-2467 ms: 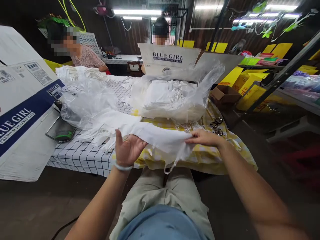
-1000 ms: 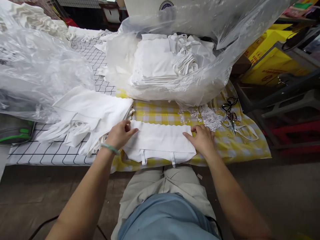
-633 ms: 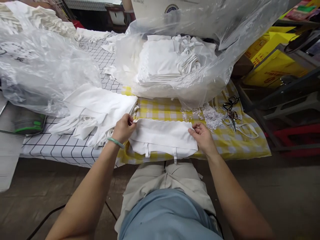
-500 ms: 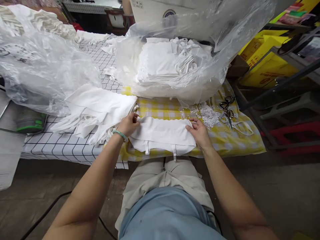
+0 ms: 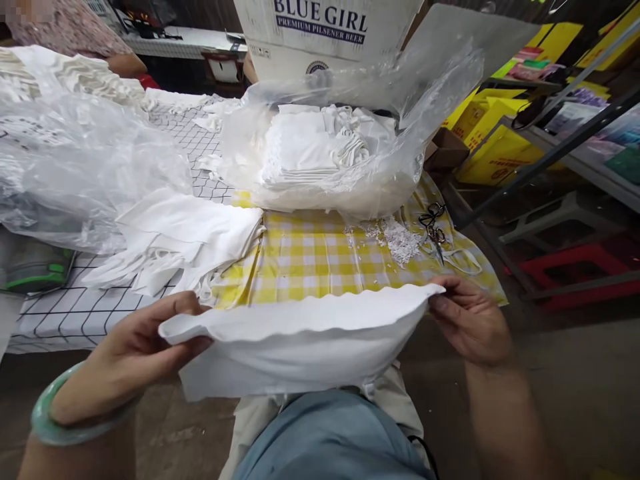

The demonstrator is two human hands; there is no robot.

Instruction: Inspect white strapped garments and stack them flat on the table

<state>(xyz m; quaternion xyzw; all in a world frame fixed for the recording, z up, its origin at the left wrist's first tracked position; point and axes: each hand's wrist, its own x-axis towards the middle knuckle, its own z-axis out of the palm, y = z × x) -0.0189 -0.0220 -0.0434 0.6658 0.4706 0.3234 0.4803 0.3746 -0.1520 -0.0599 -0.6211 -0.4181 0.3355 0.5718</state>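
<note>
A white garment with a wavy upper edge [image 5: 295,363], which looks like a bandeau top, is held up in front of my body, above the near edge of the table. My left hand [image 5: 137,350], with a green bangle on the wrist, pinches its left end between thumb and fingers. At the other end, my right hand [image 5: 470,323] grips the upper right corner. The edge is drawn out between both hands, and the lower part hangs down. A pile of similar white garments with straps [image 5: 200,230] lies on the table to the left.
A clear plastic bag [image 5: 410,157] holds stacked white garments [image 5: 300,143]; another plastic bag [image 5: 100,160] lies left. Scissors [image 5: 433,223] and white scraps [image 5: 403,241] sit on the yellow checked cloth [image 5: 295,260]. A carton [image 5: 325,40] stands behind, a metal rack [image 5: 550,157] right. Someone's patterned clothing [image 5: 70,27] shows at upper left.
Both hands have lifted the garment off the yellow checked cloth and brought it nearer to me. It was lying flat and is now stretched in the air. The view has tilted up.
</note>
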